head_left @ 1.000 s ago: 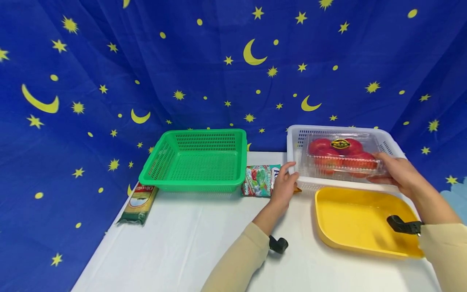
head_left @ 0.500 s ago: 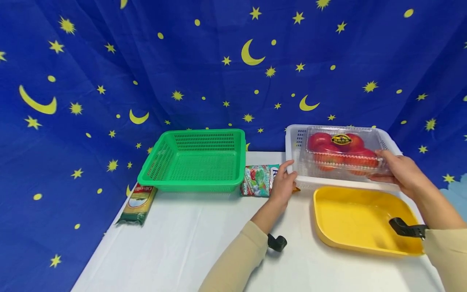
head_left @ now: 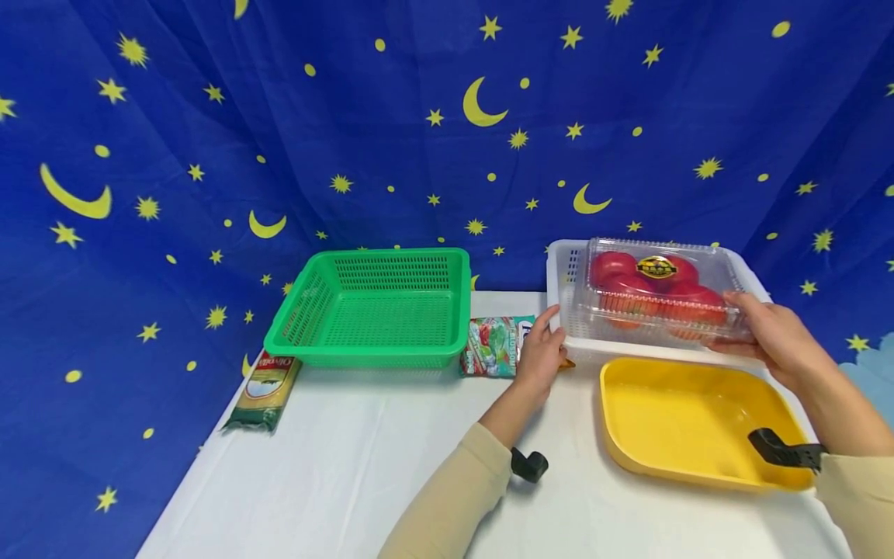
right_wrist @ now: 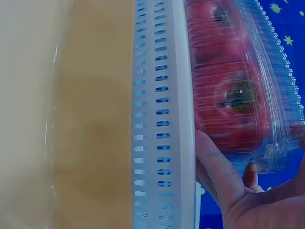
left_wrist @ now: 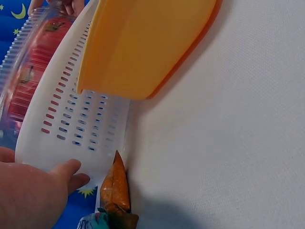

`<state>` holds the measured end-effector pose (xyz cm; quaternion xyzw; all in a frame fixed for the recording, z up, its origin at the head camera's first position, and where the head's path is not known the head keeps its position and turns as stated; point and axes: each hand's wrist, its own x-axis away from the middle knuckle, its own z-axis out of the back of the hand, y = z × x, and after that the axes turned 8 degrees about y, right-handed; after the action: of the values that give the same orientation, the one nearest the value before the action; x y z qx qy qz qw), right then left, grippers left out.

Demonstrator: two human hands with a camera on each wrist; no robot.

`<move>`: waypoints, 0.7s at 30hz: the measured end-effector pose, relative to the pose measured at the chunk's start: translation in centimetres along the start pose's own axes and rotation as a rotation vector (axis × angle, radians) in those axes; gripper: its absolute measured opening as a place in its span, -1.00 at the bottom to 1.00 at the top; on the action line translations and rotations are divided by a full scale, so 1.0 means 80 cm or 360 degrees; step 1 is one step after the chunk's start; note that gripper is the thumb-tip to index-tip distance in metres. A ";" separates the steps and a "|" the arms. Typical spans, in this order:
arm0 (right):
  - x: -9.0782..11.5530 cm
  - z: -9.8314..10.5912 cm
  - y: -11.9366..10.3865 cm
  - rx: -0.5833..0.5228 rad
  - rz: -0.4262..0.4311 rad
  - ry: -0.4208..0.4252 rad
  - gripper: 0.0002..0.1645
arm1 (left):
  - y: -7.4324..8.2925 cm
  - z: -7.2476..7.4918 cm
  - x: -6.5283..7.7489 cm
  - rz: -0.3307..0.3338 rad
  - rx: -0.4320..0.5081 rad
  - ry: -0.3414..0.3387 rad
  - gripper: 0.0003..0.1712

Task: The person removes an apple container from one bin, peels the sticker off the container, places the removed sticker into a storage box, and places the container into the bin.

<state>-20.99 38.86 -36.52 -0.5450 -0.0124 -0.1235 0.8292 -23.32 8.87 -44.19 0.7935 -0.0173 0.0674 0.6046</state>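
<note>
My right hand grips the right end of a clear plastic clamshell box of red, round fruit, its thumb on the side and fingers underneath. The box sits over the white perforated basket, its back edge above the basket's rim; whether its bottom touches the basket is hidden. At that basket's front left corner, my left hand holds the rim, with the thumb on the outer wall. In the right wrist view, fingers reach under the fruit box beside the basket's wall.
A yellow tray stands in front of the white basket. Left of my left hand lies a colourful candy bag, with an orange packet by the basket corner. Farther left are a green basket and a gold-green packet.
The fruit box has risen slightly in the white basket, its back edge moving up. My right hand has shifted a little to the right with it. My left hand keeps its place.
</note>
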 end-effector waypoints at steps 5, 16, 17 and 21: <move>0.008 -0.003 -0.006 -0.0009 0.0038 -0.0002 0.09 | -0.001 0.001 0.000 -0.0020 0.0036 -0.0032 -0.52; 0.019 -0.008 -0.016 -0.0057 0.0083 -0.0038 0.00 | -0.002 0.009 -0.004 0.0013 0.0105 -0.0081 -0.56; 0.021 -0.008 -0.016 -0.0058 0.0086 -0.0043 -0.01 | -0.002 0.008 -0.004 0.0017 0.0103 -0.0081 -0.57; 0.027 -0.009 -0.019 -0.0067 0.0107 -0.0059 -0.05 | -0.002 0.008 -0.004 0.0037 0.0073 -0.0048 -0.60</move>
<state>-19.33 37.26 -35.10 -0.5647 -0.0070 -0.0857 0.8208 -23.59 8.26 -44.58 0.8078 -0.0341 0.0626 0.5851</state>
